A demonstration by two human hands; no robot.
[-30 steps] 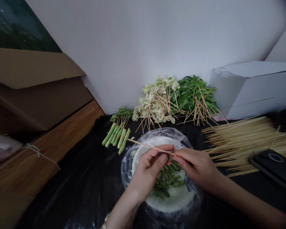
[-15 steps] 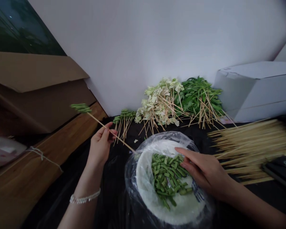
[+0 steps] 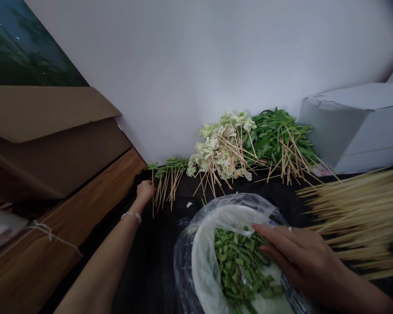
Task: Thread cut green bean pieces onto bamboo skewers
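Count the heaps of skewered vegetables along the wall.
3: a green-bean heap on the left, a pale, ruffled heap in the middle, and a leafy green heap on the right, beside the white box. Others behind them could be hidden.

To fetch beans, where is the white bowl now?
In the head view, the white bowl is at the bottom, right of centre, by the right hand.

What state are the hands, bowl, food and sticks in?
Left hand, fingers curled at a bean skewer
Right hand, open over the bowl
Bowl, plastic-lined, part-filled
Cut green beans, loose
Other bean skewers, threaded, lying
Cabbage skewers, threaded, piled
Leafy-green skewers, threaded, piled
Bare skewers, spread loose
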